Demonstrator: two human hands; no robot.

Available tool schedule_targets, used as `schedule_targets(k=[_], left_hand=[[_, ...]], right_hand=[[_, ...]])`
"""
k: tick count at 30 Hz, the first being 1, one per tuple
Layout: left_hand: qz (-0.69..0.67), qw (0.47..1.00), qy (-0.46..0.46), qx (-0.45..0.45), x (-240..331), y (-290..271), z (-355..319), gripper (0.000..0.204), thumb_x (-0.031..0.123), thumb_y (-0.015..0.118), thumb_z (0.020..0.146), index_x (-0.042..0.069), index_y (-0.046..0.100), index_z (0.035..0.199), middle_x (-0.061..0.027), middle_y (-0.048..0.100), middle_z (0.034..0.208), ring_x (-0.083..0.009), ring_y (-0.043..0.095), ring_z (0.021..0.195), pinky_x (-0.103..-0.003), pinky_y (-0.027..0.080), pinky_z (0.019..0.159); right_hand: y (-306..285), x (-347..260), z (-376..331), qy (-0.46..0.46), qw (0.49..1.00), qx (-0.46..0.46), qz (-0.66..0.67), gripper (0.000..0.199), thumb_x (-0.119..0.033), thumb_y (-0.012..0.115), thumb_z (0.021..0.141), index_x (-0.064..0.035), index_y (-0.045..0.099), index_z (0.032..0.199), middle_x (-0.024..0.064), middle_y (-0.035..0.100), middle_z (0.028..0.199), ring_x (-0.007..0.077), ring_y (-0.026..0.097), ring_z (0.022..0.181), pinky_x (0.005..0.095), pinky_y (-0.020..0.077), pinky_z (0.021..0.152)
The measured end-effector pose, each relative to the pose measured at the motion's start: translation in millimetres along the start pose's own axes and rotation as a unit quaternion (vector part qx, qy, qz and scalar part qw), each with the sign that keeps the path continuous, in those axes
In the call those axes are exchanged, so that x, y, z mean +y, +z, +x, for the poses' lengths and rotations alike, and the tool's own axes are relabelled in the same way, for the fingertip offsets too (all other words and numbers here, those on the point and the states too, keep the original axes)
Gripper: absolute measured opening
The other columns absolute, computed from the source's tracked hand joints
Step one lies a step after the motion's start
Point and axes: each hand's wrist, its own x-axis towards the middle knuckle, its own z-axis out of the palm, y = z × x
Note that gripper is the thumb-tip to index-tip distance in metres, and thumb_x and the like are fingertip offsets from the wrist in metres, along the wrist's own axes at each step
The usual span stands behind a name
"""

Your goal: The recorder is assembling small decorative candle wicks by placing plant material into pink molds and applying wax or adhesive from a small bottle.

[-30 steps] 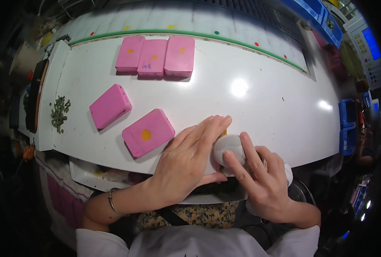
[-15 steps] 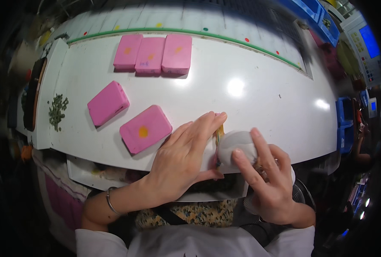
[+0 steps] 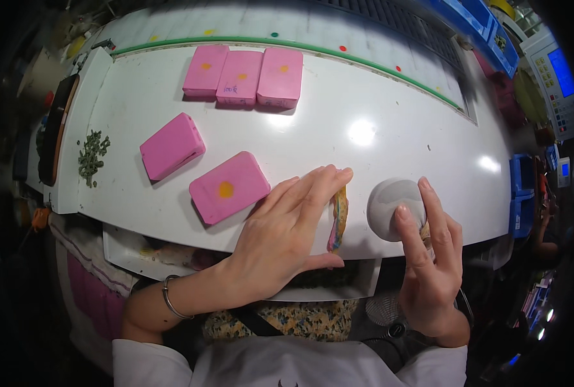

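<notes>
White glossy table [image 3: 390, 109], left hand [image 3: 287, 238] flat beside multicoloured strip [image 3: 338, 218], grip open, right hand [image 3: 432, 271] fingers resting on smooth grey dome [image 3: 393, 206], pink rectangular cases [image 3: 229, 187] left.

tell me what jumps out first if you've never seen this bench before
The pink rectangular blocks stand out against the white table: three side by side at the far edge, two more lying loose nearer the person. At the near edge, the left hand lies flat beside a multicoloured strip, and the right hand fingers a round white object.
</notes>
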Motion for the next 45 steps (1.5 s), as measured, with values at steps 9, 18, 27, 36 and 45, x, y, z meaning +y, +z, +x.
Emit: schedule_targets(k=[9, 18, 27, 36, 45], left_hand=[[-0.034, 0.999, 0.011, 0.011, -6, 1, 7, 0.109, 0.026, 0.083, 0.057, -0.006, 0.016, 0.138, -0.0110, 0.045, 0.133, -0.0334, 0.045, 0.114, -0.042, 0.037, 0.097], [-0.057, 0.998, -0.021, -0.009, -2, -3, 8, 0.113, 0.025, 0.083, 0.057, -0.008, 0.011, 0.138, -0.0107, 0.046, 0.129, -0.0331, 0.043, 0.117, -0.043, 0.033, 0.101], [-0.054, 0.998, -0.028, -0.032, -4, -1, 10, 0.117, 0.035, 0.083, 0.059, -0.007, 0.009, 0.139, -0.0169, 0.042, 0.130, -0.0375, 0.042, 0.116, -0.044, 0.033, 0.099], [-0.039, 0.998, -0.036, -0.024, 2, -3, 7, 0.105, 0.028, 0.081, 0.062, -0.007, 0.016, 0.137, -0.0155, 0.043, 0.130, -0.0358, 0.043, 0.116, -0.043, 0.033, 0.102], [-0.069, 0.997, -0.036, -0.029, 4, -9, 6, 0.093, 0.025, 0.080, 0.063, -0.001, 0.028, 0.136, -0.0104, 0.045, 0.132, -0.0336, 0.043, 0.118, -0.043, 0.034, 0.101]], right_hand=[[7, -5, 12, -0.030, 0.987, -0.156, -0.016, 0.065, 0.010, 0.056, 0.061, -0.0107, 0.057, 0.123, 0.0215, 0.046, 0.131, 0.0290, 0.051, 0.088, 0.0349, 0.0475, 0.076], [8, 6, 15, -0.033, 0.999, 0.027, -0.021, 0.059, 0.003, 0.062, 0.062, -0.0116, 0.061, 0.119, 0.0191, 0.050, 0.128, 0.0260, 0.051, 0.087, 0.0296, 0.0458, 0.070], [18, 10, 13, -0.069, 0.990, -0.098, -0.076, 0.054, -0.013, 0.058, 0.069, -0.0215, 0.058, 0.123, 0.0131, 0.050, 0.130, 0.0264, 0.049, 0.091, 0.0359, 0.0399, 0.076], [26, 18, 8, -0.050, 0.999, -0.009, 0.011, 0.062, -0.002, 0.058, 0.064, -0.0170, 0.058, 0.123, 0.0147, 0.046, 0.134, 0.0260, 0.050, 0.091, 0.0350, 0.0395, 0.081], [27, 23, 8, -0.007, 0.994, 0.022, -0.103, 0.060, 0.001, 0.062, 0.064, -0.0081, 0.056, 0.123, 0.0171, 0.047, 0.131, 0.0300, 0.050, 0.093, 0.0356, 0.0411, 0.081]])
